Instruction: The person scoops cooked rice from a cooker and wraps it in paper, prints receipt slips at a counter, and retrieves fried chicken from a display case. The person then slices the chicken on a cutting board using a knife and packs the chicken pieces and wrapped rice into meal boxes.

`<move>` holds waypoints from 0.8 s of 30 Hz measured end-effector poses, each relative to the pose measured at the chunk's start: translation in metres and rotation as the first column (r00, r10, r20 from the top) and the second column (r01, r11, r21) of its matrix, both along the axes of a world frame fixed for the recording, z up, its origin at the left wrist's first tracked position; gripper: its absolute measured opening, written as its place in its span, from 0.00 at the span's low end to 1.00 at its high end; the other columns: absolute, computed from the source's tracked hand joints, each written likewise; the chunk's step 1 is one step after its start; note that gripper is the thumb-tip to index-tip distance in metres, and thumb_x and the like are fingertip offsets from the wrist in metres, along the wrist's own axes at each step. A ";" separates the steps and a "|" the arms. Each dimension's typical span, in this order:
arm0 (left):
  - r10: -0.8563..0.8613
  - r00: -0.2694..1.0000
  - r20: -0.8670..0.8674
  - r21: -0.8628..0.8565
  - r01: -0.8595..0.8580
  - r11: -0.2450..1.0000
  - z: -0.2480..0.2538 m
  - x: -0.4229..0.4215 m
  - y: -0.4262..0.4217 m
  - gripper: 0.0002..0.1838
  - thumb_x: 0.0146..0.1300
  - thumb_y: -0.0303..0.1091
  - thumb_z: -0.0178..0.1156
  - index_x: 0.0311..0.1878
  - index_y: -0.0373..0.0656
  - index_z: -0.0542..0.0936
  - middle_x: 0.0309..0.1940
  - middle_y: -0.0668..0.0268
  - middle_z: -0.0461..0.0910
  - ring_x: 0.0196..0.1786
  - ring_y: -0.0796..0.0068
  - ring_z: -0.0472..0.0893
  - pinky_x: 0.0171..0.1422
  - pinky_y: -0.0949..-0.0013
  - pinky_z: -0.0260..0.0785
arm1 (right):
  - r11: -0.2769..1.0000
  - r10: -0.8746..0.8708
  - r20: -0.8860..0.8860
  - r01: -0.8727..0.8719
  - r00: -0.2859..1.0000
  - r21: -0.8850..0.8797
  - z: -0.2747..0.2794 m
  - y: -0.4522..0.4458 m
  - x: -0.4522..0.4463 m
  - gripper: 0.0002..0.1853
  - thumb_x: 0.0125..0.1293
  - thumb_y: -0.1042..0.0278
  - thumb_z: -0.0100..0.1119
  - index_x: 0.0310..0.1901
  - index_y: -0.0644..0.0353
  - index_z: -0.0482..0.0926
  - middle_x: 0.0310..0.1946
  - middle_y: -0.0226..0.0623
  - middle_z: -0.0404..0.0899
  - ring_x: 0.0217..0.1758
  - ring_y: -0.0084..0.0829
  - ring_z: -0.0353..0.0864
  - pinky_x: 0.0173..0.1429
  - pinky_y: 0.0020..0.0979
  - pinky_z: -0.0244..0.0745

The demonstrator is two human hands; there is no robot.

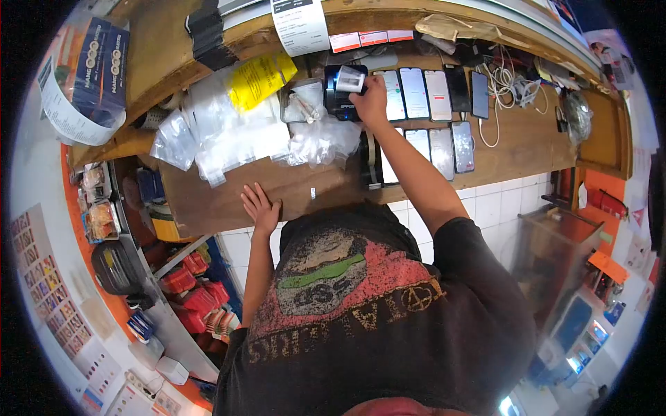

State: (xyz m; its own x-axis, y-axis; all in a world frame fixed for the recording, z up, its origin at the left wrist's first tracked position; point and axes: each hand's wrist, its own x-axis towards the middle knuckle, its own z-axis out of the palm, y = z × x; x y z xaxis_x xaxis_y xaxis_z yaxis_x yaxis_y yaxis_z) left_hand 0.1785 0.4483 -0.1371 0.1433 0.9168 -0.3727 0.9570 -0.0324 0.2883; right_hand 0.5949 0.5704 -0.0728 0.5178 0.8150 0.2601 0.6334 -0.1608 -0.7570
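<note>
My left hand [261, 208] lies flat on the wooden desk [229, 197] with its fingers spread, holding nothing. A small white paper slip [313, 193] is on the desk to its right. My right hand [370, 101] reaches to a small black printer [338, 105] with a blue light. Its fingers are closed at the edge of a white printed label [350, 80] on top of the printer; the fingertips are partly hidden. Beside this hand lie several phones with lit screens, among them a white-screened phone [413, 87] and another phone [437, 93].
Clear plastic bags [243, 135] and a yellow plastic packet [260, 82] cover the desk's left part. White cables [505, 90] tangle at the right, near a dark phone [479, 95]. A wooden shelf [388, 28] overhangs the back. Red packets [198, 295] sit low left.
</note>
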 end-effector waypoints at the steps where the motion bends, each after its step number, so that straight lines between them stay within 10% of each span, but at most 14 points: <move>1: 0.004 1.000 0.001 -0.005 -0.004 1.000 0.001 0.001 0.001 0.51 0.61 0.52 0.57 0.79 0.48 0.40 0.79 0.47 0.25 0.79 0.37 0.26 0.78 0.39 0.24 | 0.999 0.019 -0.086 -0.016 0.996 0.038 -0.001 0.005 0.005 0.13 0.44 0.72 0.70 0.33 0.65 0.81 0.35 0.46 0.74 0.40 0.47 0.76 0.47 0.41 0.72; 24: 0.032 0.999 0.026 -0.009 -0.032 0.999 0.012 0.006 0.000 0.51 0.62 0.54 0.57 0.80 0.49 0.40 0.79 0.48 0.26 0.79 0.39 0.26 0.78 0.39 0.24 | 0.991 0.129 -0.404 -0.105 0.906 0.080 0.020 0.066 0.053 0.14 0.50 0.66 0.71 0.34 0.68 0.84 0.30 0.41 0.85 0.33 0.31 0.83 0.43 0.30 0.77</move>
State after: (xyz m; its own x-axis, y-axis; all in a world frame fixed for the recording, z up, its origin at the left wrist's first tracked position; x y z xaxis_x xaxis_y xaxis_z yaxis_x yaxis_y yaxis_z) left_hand 0.1842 0.4488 -0.1253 0.1236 0.9178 -0.3774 0.9496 0.0010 0.3135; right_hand 0.6479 0.6363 -0.0530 0.4899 0.8668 0.0927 0.2794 -0.0554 -0.9586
